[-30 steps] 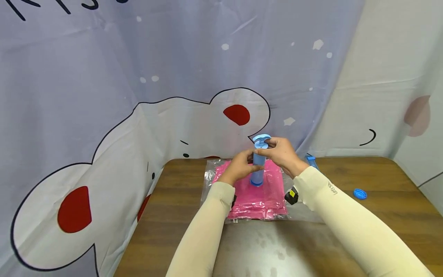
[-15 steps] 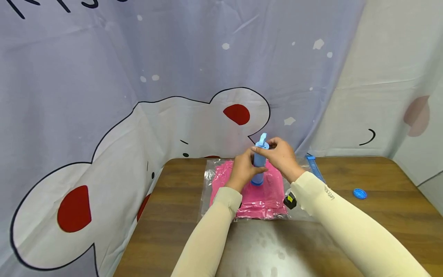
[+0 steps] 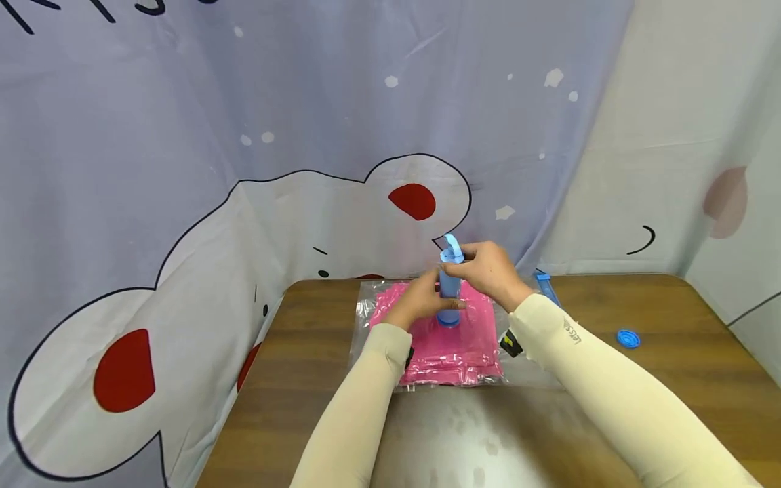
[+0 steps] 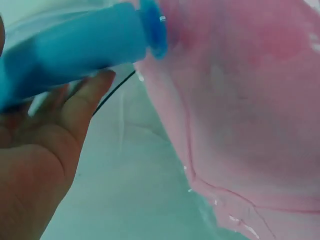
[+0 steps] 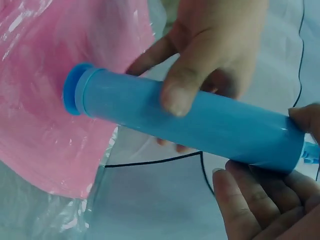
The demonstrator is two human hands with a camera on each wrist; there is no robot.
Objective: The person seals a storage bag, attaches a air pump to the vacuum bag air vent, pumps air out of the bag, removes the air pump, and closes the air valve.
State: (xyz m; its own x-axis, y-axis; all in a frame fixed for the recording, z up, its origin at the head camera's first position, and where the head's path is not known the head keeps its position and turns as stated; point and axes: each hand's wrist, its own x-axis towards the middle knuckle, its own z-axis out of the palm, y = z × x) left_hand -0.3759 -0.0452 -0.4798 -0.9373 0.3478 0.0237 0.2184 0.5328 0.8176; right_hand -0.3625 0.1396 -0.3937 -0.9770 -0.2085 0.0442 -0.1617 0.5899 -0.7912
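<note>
A blue hand pump (image 3: 450, 288) stands upright over a clear storage bag (image 3: 362, 318) with pink, folded-looking contents (image 3: 451, 352). My left hand (image 3: 419, 300) grips the middle of its tube, thumb across the near side in the right wrist view. Higher up, the thumb and fingers of my right hand (image 3: 488, 270) hold the tube's top end, just below the light-blue handle (image 3: 452, 244). A darker blue ring (image 5: 72, 89) is at the pump's foot, against the pink. In the left wrist view the tube (image 4: 85, 52) leans across the left hand's fingers.
On the right of the wooden table (image 3: 293, 393) lies a round blue cap (image 3: 628, 339). A blue slider strip (image 3: 547, 288) lies behind the right forearm, near the table's back edge. A printed curtain (image 3: 317, 88) hangs directly behind the table.
The pump's handle has turned from broadside to nearly edge-on. My left hand moved round the tube to the right, then back left. The right hand stays at the top.
</note>
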